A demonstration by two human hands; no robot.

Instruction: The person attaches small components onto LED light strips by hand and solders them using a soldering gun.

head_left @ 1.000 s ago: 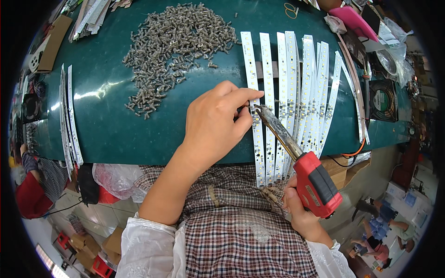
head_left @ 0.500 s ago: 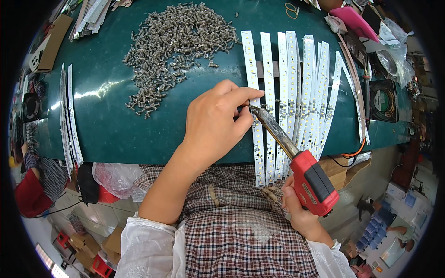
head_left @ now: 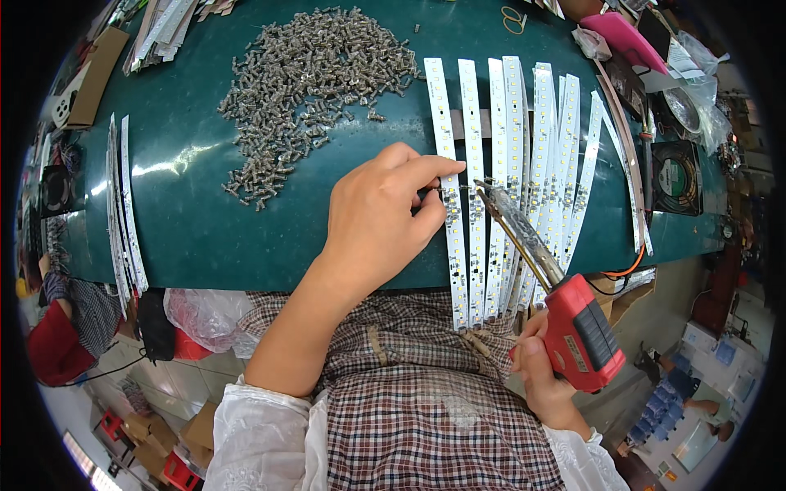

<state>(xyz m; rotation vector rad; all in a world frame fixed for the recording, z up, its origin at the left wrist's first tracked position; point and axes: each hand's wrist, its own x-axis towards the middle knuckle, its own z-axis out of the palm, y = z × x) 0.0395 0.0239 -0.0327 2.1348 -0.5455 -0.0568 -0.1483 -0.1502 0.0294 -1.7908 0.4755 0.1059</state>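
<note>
My left hand (head_left: 385, 209) is closed in a pinch at the leftmost LED strip (head_left: 444, 135), its index finger resting on the strip. A small dark component, mostly hidden by the fingers, is pinched there, with a thin lead reaching onto the strip. In my right hand (head_left: 547, 385) is a red and black soldering gun (head_left: 578, 334). Its tip points up and left, over the strips just right of my left fingertips. Several white LED strips (head_left: 512, 123) lie side by side, their near ends reaching past the table edge.
A heap of small metal components (head_left: 315, 82) covers the green table (head_left: 188, 237) beyond my left hand. More strips (head_left: 123, 204) lie at the left. A black fan (head_left: 678, 178), a pink object (head_left: 626, 41) and plastic bags stand at the right. Rubber bands (head_left: 514, 20) lie at the back.
The soldering gun has moved right, and its tip has left the leftmost strip. My left hand stays in place, and the strips have shifted slightly.
</note>
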